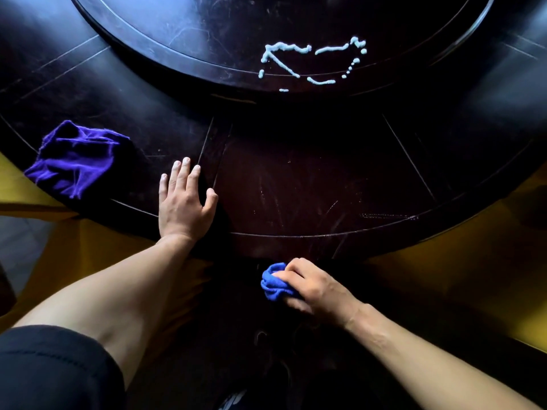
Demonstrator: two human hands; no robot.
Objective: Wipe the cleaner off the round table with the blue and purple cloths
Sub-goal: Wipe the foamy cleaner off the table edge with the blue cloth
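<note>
A person's head camera looks down on a dark, glossy round table with a raised round turntable at its centre. Pale squiggles of cleaner lie across the near rim of the turntable, running mostly left to right, with a dotted trail curving down at the right end.

The purple cloth lies crumpled at the table's near-left edge, its long axis running from the edge inward, one corner hanging over the rim. The left hand rests flat on the table near the near edge, just right of the purple cloth and apart from it, fingers straight and slightly spread, pointing toward the turntable.

The right hand is just off the table's near edge, below its rim, fingers curled tightly round the blue cloth, which is bunched into a ball that sticks out to the left of the fist.

The tabletop shows thin inlaid lines and many fine scratches. Yellow floor shows beneath the table. A dark sleeve covers the left upper arm.
</note>
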